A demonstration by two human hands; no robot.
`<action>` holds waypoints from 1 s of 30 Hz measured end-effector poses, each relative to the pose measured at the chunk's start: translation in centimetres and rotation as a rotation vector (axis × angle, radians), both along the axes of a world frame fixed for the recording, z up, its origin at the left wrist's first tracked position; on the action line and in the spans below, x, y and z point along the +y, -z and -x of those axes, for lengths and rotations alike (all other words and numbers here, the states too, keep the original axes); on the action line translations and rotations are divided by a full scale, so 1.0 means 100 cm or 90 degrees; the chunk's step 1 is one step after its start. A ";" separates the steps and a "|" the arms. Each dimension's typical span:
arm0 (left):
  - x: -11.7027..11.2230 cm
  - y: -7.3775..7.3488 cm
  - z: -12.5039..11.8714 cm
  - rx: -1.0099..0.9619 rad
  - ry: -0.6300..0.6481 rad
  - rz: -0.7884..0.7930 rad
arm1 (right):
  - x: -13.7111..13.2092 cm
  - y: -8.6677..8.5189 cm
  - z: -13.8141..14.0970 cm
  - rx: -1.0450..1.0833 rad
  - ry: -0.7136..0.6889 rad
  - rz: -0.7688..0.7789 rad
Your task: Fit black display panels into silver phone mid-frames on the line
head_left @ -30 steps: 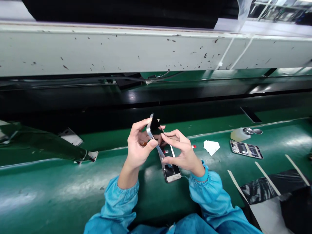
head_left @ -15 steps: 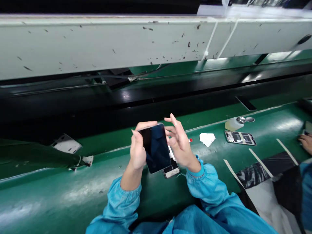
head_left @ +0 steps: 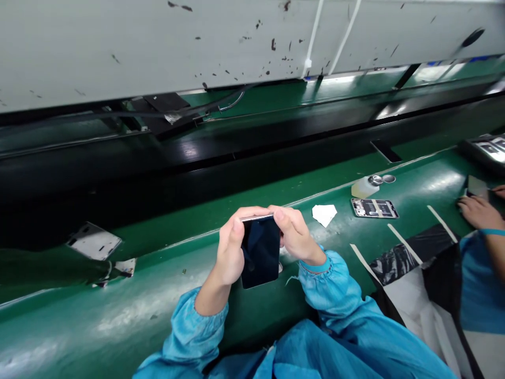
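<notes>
Above the green belt's near edge: phone (head_left: 259,251) held upright, screen toward the wearer.
Left hand (head_left: 231,250) and right hand (head_left: 295,237) both grip its top corners; long axis runs away from the body.

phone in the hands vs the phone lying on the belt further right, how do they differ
The held phone shows a plain dark glossy face; the lying phone shows mixed pale and dark parts. The held phone is gripped above the green belt by the left hand and right hand; the lying phone rests flat on it, untouched. Both are slim rectangles.
</notes>
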State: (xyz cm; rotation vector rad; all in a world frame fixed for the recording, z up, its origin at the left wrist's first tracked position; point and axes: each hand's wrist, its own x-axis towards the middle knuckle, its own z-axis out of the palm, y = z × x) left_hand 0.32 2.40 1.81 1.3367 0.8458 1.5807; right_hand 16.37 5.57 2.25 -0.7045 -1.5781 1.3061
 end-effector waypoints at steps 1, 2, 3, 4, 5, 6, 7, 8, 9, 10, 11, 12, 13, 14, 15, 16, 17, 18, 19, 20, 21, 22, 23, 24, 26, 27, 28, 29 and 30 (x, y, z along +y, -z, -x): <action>0.000 0.000 0.000 0.005 -0.002 -0.006 | 0.000 0.000 -0.001 -0.002 0.004 -0.010; 0.000 0.001 -0.001 0.009 -0.006 -0.013 | 0.000 -0.001 -0.002 -0.004 0.007 -0.018; 0.000 0.001 -0.001 0.014 -0.011 -0.021 | 0.000 -0.001 -0.002 -0.008 0.012 -0.025; 0.000 0.002 -0.001 0.018 -0.016 -0.030 | 0.000 -0.001 -0.003 -0.013 0.018 -0.030; 0.000 0.003 -0.001 0.023 -0.022 -0.041 | 0.001 -0.001 -0.003 -0.022 0.026 -0.033; 0.001 0.005 -0.002 0.032 -0.029 -0.051 | 0.002 -0.001 -0.003 -0.034 0.031 -0.033; 0.001 0.006 -0.002 0.047 -0.036 -0.061 | 0.002 -0.002 -0.002 -0.044 0.035 -0.032; 0.001 0.007 -0.003 0.066 -0.044 -0.070 | 0.003 -0.002 -0.001 -0.050 0.042 -0.027; 0.001 0.008 -0.003 0.088 -0.049 -0.074 | 0.003 -0.003 0.000 -0.050 0.052 -0.018; 0.001 0.008 -0.004 0.109 -0.050 -0.074 | 0.004 -0.003 0.002 -0.046 0.064 -0.008; 0.001 0.008 -0.005 0.125 -0.048 -0.069 | 0.004 -0.002 0.004 -0.039 0.078 0.003; 0.002 0.007 -0.006 0.134 -0.044 -0.062 | 0.004 -0.001 0.006 -0.031 0.093 0.014; 0.002 0.006 -0.006 0.137 -0.038 -0.054 | 0.003 0.000 0.008 -0.022 0.109 0.024; 0.003 0.005 -0.006 0.137 -0.033 -0.048 | 0.003 0.003 0.010 -0.015 0.122 0.031; 0.003 0.003 -0.005 0.136 -0.029 -0.046 | 0.003 0.006 0.012 -0.006 0.133 0.032; 0.004 0.002 -0.004 0.132 -0.027 -0.048 | 0.004 0.009 0.014 0.005 0.137 0.033; 0.005 0.002 -0.002 0.126 -0.026 -0.049 | 0.005 0.012 0.015 0.016 0.136 0.036; 0.006 0.001 0.000 0.119 -0.026 -0.048 | 0.006 0.015 0.015 0.024 0.127 0.042; 0.008 0.002 0.001 0.110 -0.030 -0.042 | 0.009 0.018 0.016 0.027 0.114 0.050; 0.010 0.003 0.002 0.102 -0.036 -0.034 | 0.011 0.021 0.016 0.024 0.100 0.060; 0.012 0.005 0.003 0.097 -0.046 -0.021 | 0.014 0.022 0.016 0.017 0.090 0.069; 0.015 0.006 0.004 0.095 -0.057 -0.009 | 0.017 0.023 0.017 0.010 0.084 0.077; 0.018 0.008 0.005 0.090 -0.070 0.002 | 0.020 0.024 0.017 0.007 0.080 0.084; 0.021 0.009 0.007 0.073 -0.085 0.013 | 0.022 0.023 0.017 0.010 0.073 0.089; 0.025 0.007 0.015 -0.010 -0.110 0.023 | 0.024 0.021 0.020 0.012 0.041 0.088; 0.027 0.005 0.023 -0.066 -0.111 0.027 | 0.025 0.020 0.021 -0.002 0.009 0.079; 0.028 0.002 0.033 -0.125 -0.106 0.025 | 0.025 0.019 0.023 -0.034 -0.036 0.065; 0.028 -0.001 0.045 -0.162 -0.078 0.021 | 0.025 0.017 0.025 -0.082 -0.088 0.053; 0.028 -0.004 0.058 -0.167 -0.049 0.043 | 0.024 0.016 0.027 -0.134 -0.146 0.049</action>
